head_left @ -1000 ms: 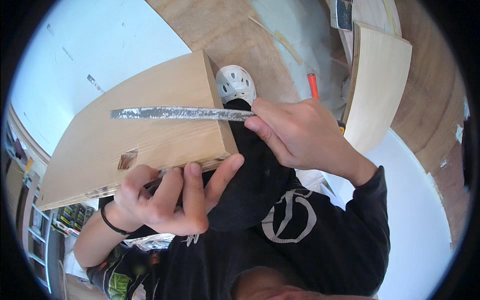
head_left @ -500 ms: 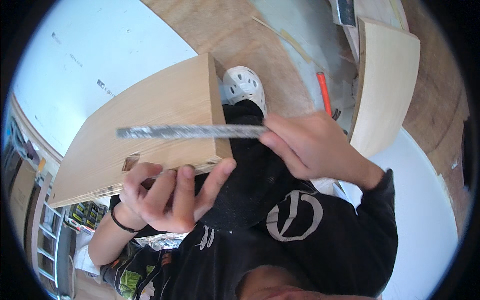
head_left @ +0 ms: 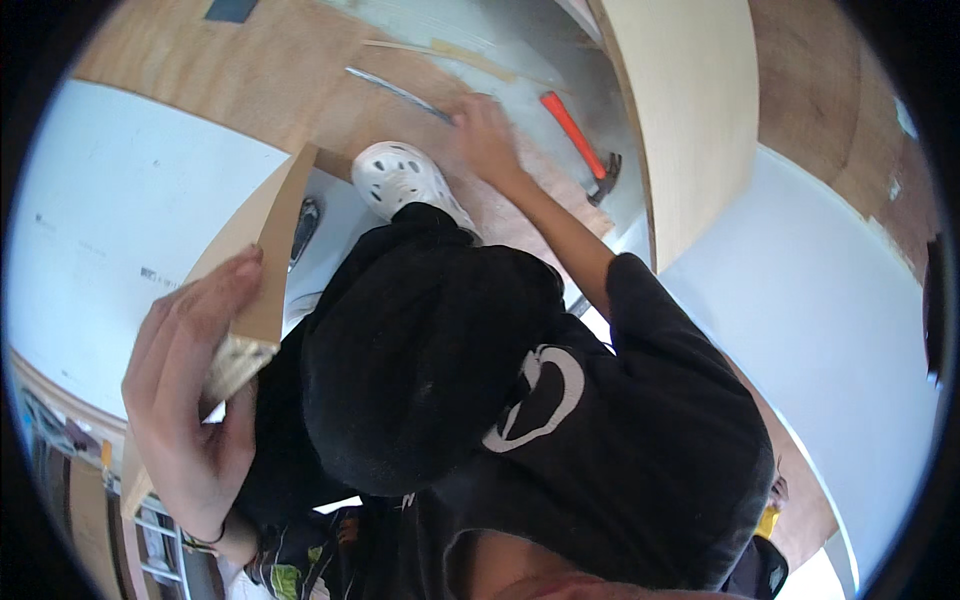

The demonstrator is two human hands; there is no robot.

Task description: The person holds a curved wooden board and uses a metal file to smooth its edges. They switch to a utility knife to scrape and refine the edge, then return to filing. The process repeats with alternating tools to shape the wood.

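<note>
A pale wooden board (head_left: 268, 295) stands at the left, seen mostly along its narrow side. My left hand (head_left: 180, 350) is closed around its near edge, fingers over the top and thumb beneath. Most of the board's broad face is turned out of sight. Out ahead, low over the floor, my right hand (head_left: 487, 138) is at the near end of a long, thin grey file (head_left: 398, 95). The fingers look closed on that end, though they are somewhat blurred. I cannot tell whether the file touches the floor.
A claw hammer (head_left: 575, 130) with an orange handle lies right of my right hand. Beyond it stands another pale board (head_left: 695, 120). My white clog (head_left: 400, 180) is close to my right forearm. Thin wood strips (head_left: 470, 58) lie further off. A white sheet (head_left: 120, 200) spreads at left.
My right hand has carried the file from over the board forward to low above the floor. The board has tipped onto its edge toward the left, and my left hand now wraps its edge.
</note>
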